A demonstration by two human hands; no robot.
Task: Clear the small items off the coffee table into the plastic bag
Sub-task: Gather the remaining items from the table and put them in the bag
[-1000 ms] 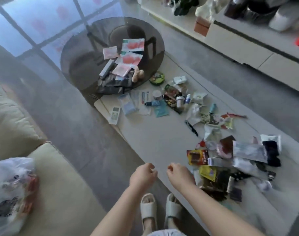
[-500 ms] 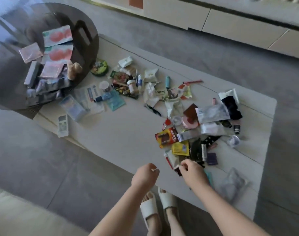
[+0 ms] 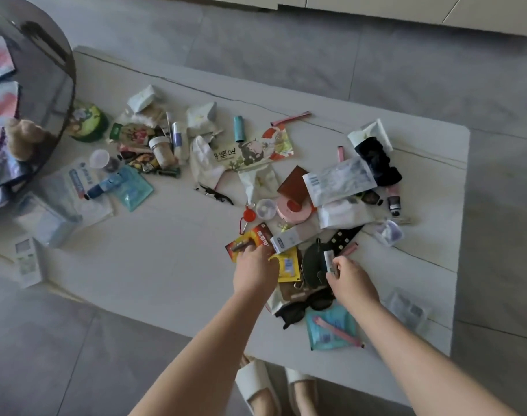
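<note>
The left hand (image 3: 256, 273) covers the near end of the red battery pack (image 3: 250, 240), its fingers hidden beneath. Beside that pack, the yellow packet (image 3: 289, 267) carries print too small to read. The round glass table (image 3: 50, 70) is cut off at the left edge.

The floor (image 3: 331, 52) is made of large grey tiles with thin darker joints, and soft daylight falls on it without hard shadows. At twelve to one o'clock, along the top edge, runs the low front of a cream cabinet (image 3: 421, 10) with a narrow gap between its doors. The pale rectangular coffee table (image 3: 142, 265) fills the centre, its top crossed by thin dark veins, and at nine to ten o'clock a round table of dark glass (image 3: 50, 73) overlaps its left end.
</note>
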